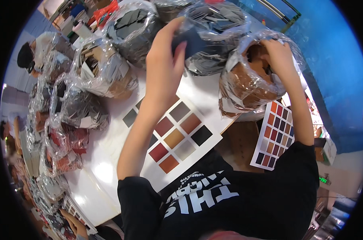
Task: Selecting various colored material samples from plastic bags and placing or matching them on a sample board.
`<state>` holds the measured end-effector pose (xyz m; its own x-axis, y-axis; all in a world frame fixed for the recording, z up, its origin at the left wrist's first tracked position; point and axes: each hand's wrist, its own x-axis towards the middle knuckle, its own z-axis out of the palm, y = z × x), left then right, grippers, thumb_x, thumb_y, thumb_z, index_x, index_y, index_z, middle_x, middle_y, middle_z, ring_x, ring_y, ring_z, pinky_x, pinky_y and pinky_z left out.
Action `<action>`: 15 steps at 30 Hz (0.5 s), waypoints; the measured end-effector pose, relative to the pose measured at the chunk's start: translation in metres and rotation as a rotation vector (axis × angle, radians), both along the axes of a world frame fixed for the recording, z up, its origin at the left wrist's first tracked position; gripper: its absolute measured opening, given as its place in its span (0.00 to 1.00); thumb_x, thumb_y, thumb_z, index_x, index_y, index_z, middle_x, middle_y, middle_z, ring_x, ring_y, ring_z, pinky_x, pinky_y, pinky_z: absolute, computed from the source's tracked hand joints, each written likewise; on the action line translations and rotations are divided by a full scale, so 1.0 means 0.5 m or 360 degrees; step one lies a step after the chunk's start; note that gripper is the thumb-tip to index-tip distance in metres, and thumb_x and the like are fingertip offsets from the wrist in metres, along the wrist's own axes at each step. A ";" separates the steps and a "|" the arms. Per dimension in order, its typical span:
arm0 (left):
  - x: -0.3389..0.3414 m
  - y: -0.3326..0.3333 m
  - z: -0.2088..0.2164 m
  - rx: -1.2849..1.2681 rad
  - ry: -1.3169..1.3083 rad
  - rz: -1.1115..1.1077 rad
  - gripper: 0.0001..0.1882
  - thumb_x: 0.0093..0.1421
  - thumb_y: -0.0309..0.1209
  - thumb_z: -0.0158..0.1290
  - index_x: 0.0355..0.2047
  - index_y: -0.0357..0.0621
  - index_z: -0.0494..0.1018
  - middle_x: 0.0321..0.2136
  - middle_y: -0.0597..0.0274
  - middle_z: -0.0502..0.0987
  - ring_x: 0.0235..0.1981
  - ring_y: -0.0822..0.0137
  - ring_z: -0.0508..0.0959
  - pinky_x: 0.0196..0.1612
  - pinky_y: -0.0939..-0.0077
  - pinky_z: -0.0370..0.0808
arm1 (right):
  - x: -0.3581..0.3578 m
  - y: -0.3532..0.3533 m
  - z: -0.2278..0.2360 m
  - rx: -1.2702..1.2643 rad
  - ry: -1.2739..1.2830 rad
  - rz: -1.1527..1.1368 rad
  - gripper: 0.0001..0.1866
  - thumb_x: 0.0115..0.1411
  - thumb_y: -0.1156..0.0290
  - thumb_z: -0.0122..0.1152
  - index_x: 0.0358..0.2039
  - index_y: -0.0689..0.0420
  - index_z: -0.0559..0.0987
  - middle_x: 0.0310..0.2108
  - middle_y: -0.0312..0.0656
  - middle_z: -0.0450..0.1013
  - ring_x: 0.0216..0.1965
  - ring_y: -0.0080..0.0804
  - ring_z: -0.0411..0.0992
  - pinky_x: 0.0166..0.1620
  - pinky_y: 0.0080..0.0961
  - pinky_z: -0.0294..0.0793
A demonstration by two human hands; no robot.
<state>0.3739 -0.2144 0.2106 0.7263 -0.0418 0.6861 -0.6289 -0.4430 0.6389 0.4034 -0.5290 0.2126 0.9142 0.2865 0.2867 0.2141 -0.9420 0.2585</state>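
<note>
My left hand [165, 56] is raised over the table and closed on a dark blue-black swatch [193, 42], blurred by motion. Behind it stands a clear plastic bag of grey swatches [215, 18]. At the right, my right hand [278, 54] reaches into the mouth of a plastic bag of brown swatches [249, 82]. Its fingers curl downward, and their tips are hidden among the brown pieces. Below my left forearm lies a white sample card [179, 146] with coloured squares in rows, partly covered by the arm.
Another sample card [269, 138] with smaller squares lies to the right, beyond the edge of the white table [97, 152]. More plastic bags [81, 106] of grey, brown and red swatches line the left and far sides. Another person's hand [74, 222] shows at lower left.
</note>
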 end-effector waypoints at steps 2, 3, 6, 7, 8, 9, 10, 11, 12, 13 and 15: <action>-0.058 0.065 -0.039 0.0037 0.0020 0.0253 0.29 0.56 0.18 0.53 0.59 0.40 0.62 0.45 0.51 0.75 0.42 0.58 0.77 0.43 0.71 0.74 | -0.013 0.010 0.003 0.0093 0.0013 -0.0038 0.13 0.49 0.72 0.63 0.37 0.53 0.76 0.32 0.42 0.76 0.40 0.40 0.74 0.43 0.36 0.62; -0.094 0.090 -0.048 -0.0249 0.0270 0.0220 0.32 0.57 0.18 0.54 0.62 0.41 0.59 0.44 0.54 0.75 0.42 0.63 0.77 0.43 0.73 0.74 | -0.017 0.013 0.001 0.0113 0.0023 -0.0033 0.11 0.49 0.73 0.63 0.35 0.54 0.75 0.31 0.41 0.76 0.38 0.39 0.74 0.42 0.35 0.62; -0.178 0.183 -0.111 -0.0248 0.0582 0.0457 0.29 0.57 0.20 0.56 0.60 0.41 0.63 0.39 0.56 0.76 0.38 0.69 0.76 0.41 0.76 0.74 | -0.021 0.001 0.000 0.0147 0.0143 0.0010 0.12 0.49 0.72 0.64 0.37 0.53 0.75 0.33 0.38 0.75 0.36 0.38 0.74 0.41 0.34 0.64; -0.207 0.210 -0.126 -0.0215 0.0702 0.0530 0.25 0.57 0.21 0.56 0.56 0.40 0.66 0.37 0.56 0.76 0.37 0.69 0.76 0.39 0.77 0.74 | -0.016 0.005 -0.005 0.0259 0.0097 0.0069 0.14 0.49 0.71 0.65 0.37 0.54 0.76 0.34 0.39 0.75 0.36 0.39 0.74 0.41 0.35 0.64; -0.234 0.229 -0.143 -0.0179 0.0823 0.0584 0.22 0.57 0.22 0.57 0.53 0.39 0.69 0.35 0.57 0.76 0.36 0.70 0.76 0.38 0.78 0.74 | -0.018 -0.003 -0.009 0.0370 0.0051 0.0109 0.15 0.48 0.71 0.66 0.37 0.54 0.76 0.36 0.40 0.74 0.37 0.40 0.73 0.41 0.35 0.65; -0.264 0.251 -0.161 -0.0257 0.0866 0.0625 0.17 0.57 0.23 0.57 0.48 0.38 0.72 0.33 0.59 0.77 0.34 0.70 0.76 0.35 0.80 0.72 | -0.015 -0.003 -0.011 0.0402 0.0092 0.0068 0.18 0.46 0.71 0.67 0.39 0.56 0.75 0.37 0.42 0.73 0.37 0.43 0.73 0.40 0.36 0.69; -0.293 0.271 -0.178 -0.0334 0.0910 0.0659 0.13 0.57 0.23 0.57 0.43 0.38 0.74 0.31 0.61 0.77 0.32 0.71 0.75 0.33 0.81 0.71 | -0.010 -0.002 -0.006 0.0391 0.0097 0.0073 0.18 0.46 0.71 0.67 0.39 0.56 0.75 0.37 0.42 0.73 0.37 0.43 0.73 0.40 0.36 0.69; -0.321 0.293 -0.189 -0.0207 0.0937 0.0676 0.10 0.57 0.22 0.57 0.40 0.38 0.75 0.30 0.62 0.76 0.30 0.72 0.74 0.30 0.82 0.70 | -0.010 -0.008 0.000 0.0200 0.0141 0.0019 0.19 0.46 0.72 0.67 0.41 0.56 0.74 0.37 0.43 0.73 0.38 0.45 0.73 0.41 0.37 0.70; -0.350 0.318 -0.200 -0.0073 0.0961 0.0703 0.06 0.56 0.21 0.56 0.36 0.37 0.76 0.29 0.64 0.76 0.29 0.73 0.73 0.28 0.82 0.68 | -0.007 -0.002 -0.001 0.0019 0.0188 -0.0024 0.21 0.46 0.73 0.67 0.42 0.56 0.73 0.38 0.43 0.73 0.39 0.47 0.73 0.41 0.38 0.71; -0.378 0.337 -0.210 -0.0095 0.1001 0.0760 0.04 0.57 0.21 0.55 0.34 0.36 0.75 0.28 0.66 0.75 0.27 0.76 0.71 0.28 0.84 0.67 | -0.008 0.011 0.000 0.0017 0.0191 -0.0034 0.21 0.46 0.73 0.67 0.42 0.56 0.73 0.38 0.43 0.73 0.39 0.47 0.73 0.41 0.38 0.71; -0.427 0.361 -0.222 -0.0267 0.1130 0.0870 0.02 0.58 0.20 0.54 0.33 0.33 0.74 0.27 0.67 0.74 0.24 0.80 0.69 0.28 0.86 0.67 | -0.012 0.041 0.016 0.0070 0.0254 -0.0151 0.23 0.47 0.74 0.67 0.46 0.57 0.72 0.40 0.45 0.74 0.42 0.50 0.73 0.44 0.38 0.71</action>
